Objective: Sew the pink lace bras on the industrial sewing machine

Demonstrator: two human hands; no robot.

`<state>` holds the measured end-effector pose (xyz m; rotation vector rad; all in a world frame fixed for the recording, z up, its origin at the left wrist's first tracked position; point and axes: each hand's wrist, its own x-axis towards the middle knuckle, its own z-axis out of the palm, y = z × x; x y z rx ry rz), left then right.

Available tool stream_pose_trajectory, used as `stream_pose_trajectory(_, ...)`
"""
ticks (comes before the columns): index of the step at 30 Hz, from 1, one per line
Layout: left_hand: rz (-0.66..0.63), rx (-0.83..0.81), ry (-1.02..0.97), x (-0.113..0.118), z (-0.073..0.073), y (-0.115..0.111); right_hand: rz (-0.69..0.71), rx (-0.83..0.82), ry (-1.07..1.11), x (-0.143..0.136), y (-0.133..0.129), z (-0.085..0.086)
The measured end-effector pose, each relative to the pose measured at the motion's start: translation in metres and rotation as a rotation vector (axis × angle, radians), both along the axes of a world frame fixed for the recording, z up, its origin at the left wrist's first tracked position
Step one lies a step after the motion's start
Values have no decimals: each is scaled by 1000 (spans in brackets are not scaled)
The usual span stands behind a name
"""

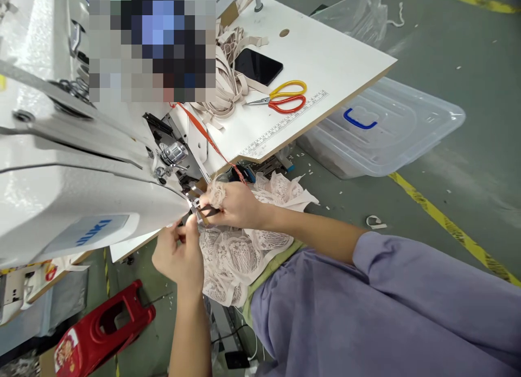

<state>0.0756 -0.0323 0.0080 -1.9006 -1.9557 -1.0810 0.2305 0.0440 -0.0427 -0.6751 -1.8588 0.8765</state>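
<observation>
My left hand [179, 255] is closed in a pinch beside the needle end of a white sewing machine [134, 203]. What its fingertips hold, if anything, is too small to make out. Just across from it, my right hand [234, 204] is closed around a small dark pointed metal tool [208, 211], whose exact kind is unclear. A tuft of pale thread or fabric scrap [217, 193] sits on the fingers of that hand. Below both hands, pale pink lace pieces [240, 252] hang across my lap, partly hidden by my right forearm.
On the white table [342, 51] lie yellow-and-red scissors [287, 97], a black phone [259, 66] and a heap of beige elastic strips [226, 89]. An orange ribbon [203, 131] runs off the table edge. A lidded clear bin [391, 127] and a red plastic stool [106, 333] stand on the floor.
</observation>
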Motion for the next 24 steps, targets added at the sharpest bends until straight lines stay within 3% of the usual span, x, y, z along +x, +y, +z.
stream_pose_trajectory(2,-237,96,232,-4,-8,-6,228,-200,-19,20,-12,2)
stream_pose_trajectory(5,-630,54,466,-6,-13,-7,665,-589,-21,63,-29,-9)
stream_pose_trajectory(6,-709,28,485,-6,-12,-5,738,-691,6,78,-32,-17)
stream_pose_trajectory(8,-764,12,472,-9,-8,2,719,-849,126,107,-32,-35)
stream_pose_trajectory(11,-680,65,420,-14,-4,11,421,-1078,367,131,-22,-58)
stream_pose_trajectory(13,-592,98,374,-13,-5,14,199,-1149,459,126,-20,-64)
stream_pose_trajectory(14,-541,99,354,-10,-7,13,151,-1166,479,118,-22,-62)
stream_pose_trajectory(15,-487,89,326,-5,-9,12,165,-1189,497,107,-26,-59)
stream_pose_trajectory(18,-308,20,189,18,-15,2,452,-1366,583,66,-50,-38)
stream_pose_trajectory(20,-192,-2,73,33,-16,-6,565,-1433,661,43,-66,-23)
stream_pose_trajectory(24,-107,-5,-32,48,-18,-14,529,-1322,764,22,-77,-9)
